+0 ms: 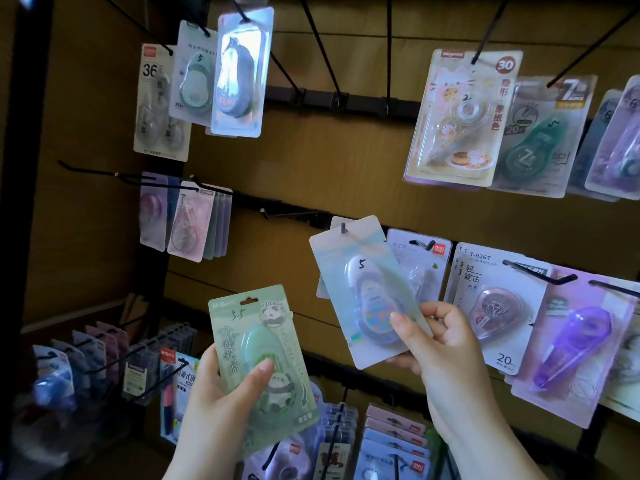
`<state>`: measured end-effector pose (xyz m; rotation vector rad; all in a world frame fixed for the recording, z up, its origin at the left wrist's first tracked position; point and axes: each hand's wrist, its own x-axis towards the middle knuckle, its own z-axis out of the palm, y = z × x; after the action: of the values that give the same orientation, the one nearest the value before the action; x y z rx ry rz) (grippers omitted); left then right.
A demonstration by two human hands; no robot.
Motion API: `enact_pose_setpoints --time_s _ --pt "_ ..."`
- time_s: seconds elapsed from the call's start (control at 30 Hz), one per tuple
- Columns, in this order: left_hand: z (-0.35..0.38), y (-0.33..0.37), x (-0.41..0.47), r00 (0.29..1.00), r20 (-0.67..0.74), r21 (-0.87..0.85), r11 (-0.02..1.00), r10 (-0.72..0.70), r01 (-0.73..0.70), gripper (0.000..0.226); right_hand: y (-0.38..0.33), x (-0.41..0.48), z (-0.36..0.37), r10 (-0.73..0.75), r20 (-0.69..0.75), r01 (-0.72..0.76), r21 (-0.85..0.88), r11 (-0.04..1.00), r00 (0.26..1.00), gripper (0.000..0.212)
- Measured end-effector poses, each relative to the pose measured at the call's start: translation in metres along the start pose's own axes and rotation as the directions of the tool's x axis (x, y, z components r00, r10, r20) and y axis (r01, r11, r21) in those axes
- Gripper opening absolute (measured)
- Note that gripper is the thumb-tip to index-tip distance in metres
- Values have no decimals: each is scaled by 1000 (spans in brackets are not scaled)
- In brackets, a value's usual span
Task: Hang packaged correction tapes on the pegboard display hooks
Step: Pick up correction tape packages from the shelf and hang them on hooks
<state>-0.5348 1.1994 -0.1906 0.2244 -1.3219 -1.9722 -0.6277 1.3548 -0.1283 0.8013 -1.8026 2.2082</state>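
- Head view: the right hand (446, 344) has its fingers pinched on the lower right corner of a pale blue pack (367, 292) of correction tape, thumb on the front and the other fingers behind.
- That pack sits in the middle row of the pegboard (311, 161), right of its centre. The hang hole at its top is over the tip of a hook (344, 227), in front of another card already hanging there.
- Its long axis runs on a slant, the hole end up and to the left, the bottom edge down and to the right towards the hand. The printed face is turned outward.
- The left hand (214, 396) grasps a green panda pack (256, 344) lower down, off the pegboard. The thumb lies across the blister and the fingers are curled round the back.
- That pack stands nearly upright, its hole end uppermost and leaning a little to the left.
- Risk, as I judge it: the blue pack seems caught only near the hook's tip, so letting go now could let it slide off and drop.
- Pushing it back while it is slanted could snag the hole or bend the card.
- It could also knock the red-logo pack (420, 261) just beside it.
- The green pack rests on a one-handed hold, and a loosened thumb could let it slip.
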Motion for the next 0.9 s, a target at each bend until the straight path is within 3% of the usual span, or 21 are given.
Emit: enact_pose_setpoints --time_s 0.33,0.6,0.67,0.77,0.83,0.9 --pt "2 11 0 999 7 14 999 31 -31 20 31 52 21 11 -193 -58 -238 970 981 25" --pt "2 20 6 997 18 11 997 72 -72 22 45 73 32 67 -213 -149 -392 908 975 24" --pt "2 19 7 997 29 -1 997 73 -73 22 44 65 33 98 -173 -161 -401 902 980 26" --pt "4 19 6 996 44 -12 997 77 -76 23 43 45 33 114 -83 -140 -465 874 990 47" --pt "6 18 6 994 68 -16 997 82 -81 24 41 29 34 121 39 -85 -499 863 992 49" --pt "11 19 5 988 122 -7 995 98 -98 32 32 15 35 224 219 -139 -348 927 950 44"
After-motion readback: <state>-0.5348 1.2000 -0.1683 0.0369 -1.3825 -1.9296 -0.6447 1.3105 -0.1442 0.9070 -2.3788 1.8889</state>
